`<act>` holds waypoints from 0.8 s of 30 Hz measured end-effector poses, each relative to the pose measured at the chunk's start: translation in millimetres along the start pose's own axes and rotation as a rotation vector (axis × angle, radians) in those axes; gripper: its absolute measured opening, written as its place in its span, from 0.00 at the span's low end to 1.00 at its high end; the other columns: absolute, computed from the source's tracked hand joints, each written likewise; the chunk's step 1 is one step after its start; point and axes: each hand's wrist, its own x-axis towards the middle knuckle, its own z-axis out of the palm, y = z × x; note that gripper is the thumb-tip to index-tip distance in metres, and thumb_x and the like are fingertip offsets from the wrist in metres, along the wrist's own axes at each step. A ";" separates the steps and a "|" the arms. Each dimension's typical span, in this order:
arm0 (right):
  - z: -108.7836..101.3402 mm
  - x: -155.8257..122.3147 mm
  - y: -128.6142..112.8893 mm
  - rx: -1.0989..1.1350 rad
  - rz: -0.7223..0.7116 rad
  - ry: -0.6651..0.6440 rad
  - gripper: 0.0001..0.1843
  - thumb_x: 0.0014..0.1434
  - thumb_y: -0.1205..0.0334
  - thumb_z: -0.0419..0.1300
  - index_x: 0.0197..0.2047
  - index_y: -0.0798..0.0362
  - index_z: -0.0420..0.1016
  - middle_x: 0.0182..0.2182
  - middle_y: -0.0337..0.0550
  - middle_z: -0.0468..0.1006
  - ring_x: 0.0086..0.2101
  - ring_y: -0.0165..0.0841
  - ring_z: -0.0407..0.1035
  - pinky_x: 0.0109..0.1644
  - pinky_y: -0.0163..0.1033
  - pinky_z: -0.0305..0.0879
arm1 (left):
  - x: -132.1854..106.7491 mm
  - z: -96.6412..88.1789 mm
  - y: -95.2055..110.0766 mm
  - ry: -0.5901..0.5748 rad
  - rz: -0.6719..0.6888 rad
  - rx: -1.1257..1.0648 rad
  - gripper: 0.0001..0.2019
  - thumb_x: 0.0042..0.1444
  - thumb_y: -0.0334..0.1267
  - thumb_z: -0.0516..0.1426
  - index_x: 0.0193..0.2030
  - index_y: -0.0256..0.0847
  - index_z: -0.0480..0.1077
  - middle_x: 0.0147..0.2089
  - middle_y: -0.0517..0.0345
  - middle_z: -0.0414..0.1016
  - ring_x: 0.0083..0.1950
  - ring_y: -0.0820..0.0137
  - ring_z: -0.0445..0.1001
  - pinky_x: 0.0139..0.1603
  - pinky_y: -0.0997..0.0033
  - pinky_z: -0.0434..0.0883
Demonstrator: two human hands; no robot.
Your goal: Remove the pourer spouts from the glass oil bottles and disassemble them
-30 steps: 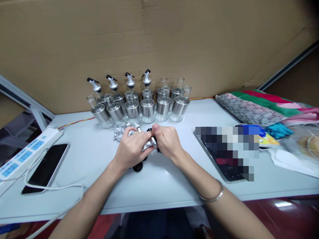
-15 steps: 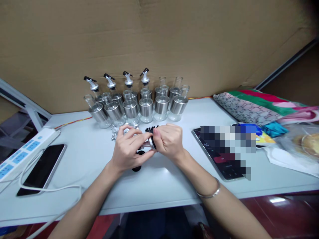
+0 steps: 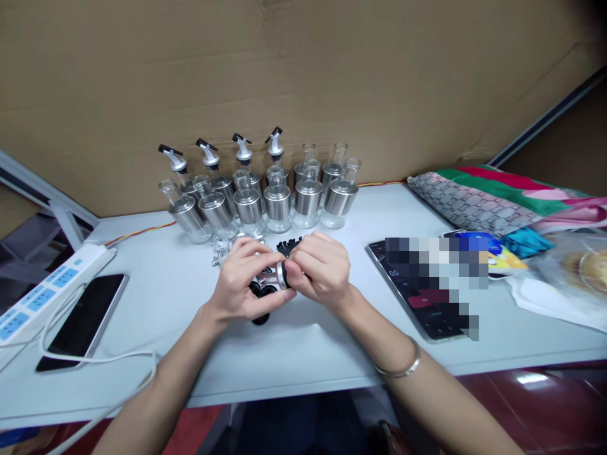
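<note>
Both my hands meet over the middle of the white table (image 3: 303, 341). My left hand (image 3: 244, 278) is closed around a small silver pourer spout (image 3: 272, 277), and my right hand (image 3: 320, 268) pinches its round silver end with curled fingers. Small black stoppers (image 3: 289, 245) and loose silver parts (image 3: 222, 243) lie just behind my hands. One black cap (image 3: 260, 318) rests on the table under my left hand. Behind them stand several glass bottles with steel collars (image 3: 277, 202); some at the back left carry fitted pourers (image 3: 243, 148).
A phone (image 3: 83, 319) on a white cable and a white-and-blue power strip (image 3: 42, 297) lie at the left. A dark tablet (image 3: 422, 297) sits at the right, with folded patterned cloth (image 3: 478, 202) and plastic bags (image 3: 569, 272) beyond. A cardboard wall (image 3: 303, 82) backs the table.
My hands have drawn slightly closer to me and turned the silver pourer between them; my right fingers now cover its end more fully. The view shifted a little.
</note>
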 end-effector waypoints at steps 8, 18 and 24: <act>-4.4 -0.3 -2.0 0.018 -0.058 -0.030 0.28 0.69 0.58 0.39 0.21 0.54 0.66 0.18 0.42 0.68 0.24 0.31 0.60 0.30 0.39 0.54 | -0.5 -2.6 0.9 -0.092 -0.201 -0.301 0.19 0.56 0.53 0.55 0.33 0.37 0.72 0.28 0.55 0.73 0.29 0.70 0.69 0.33 0.67 0.68; -2.5 1.4 -3.8 0.036 -0.140 0.047 0.26 0.69 0.59 0.42 0.22 0.54 0.66 0.19 0.43 0.68 0.25 0.31 0.61 0.30 0.39 0.57 | -8.5 0.7 -2.3 -0.291 -0.609 -0.801 0.20 0.52 0.54 0.57 0.26 0.36 0.69 0.23 0.59 0.70 0.27 0.71 0.67 0.32 0.73 0.63; -4.2 4.5 -6.7 0.018 -0.187 0.065 0.25 0.68 0.59 0.45 0.20 0.55 0.66 0.21 0.44 0.70 0.26 0.31 0.63 0.31 0.39 0.60 | -7.1 2.1 2.1 -0.369 -0.813 -1.148 0.17 0.49 0.50 0.56 0.25 0.36 0.67 0.17 0.62 0.63 0.19 0.76 0.58 0.21 0.74 0.55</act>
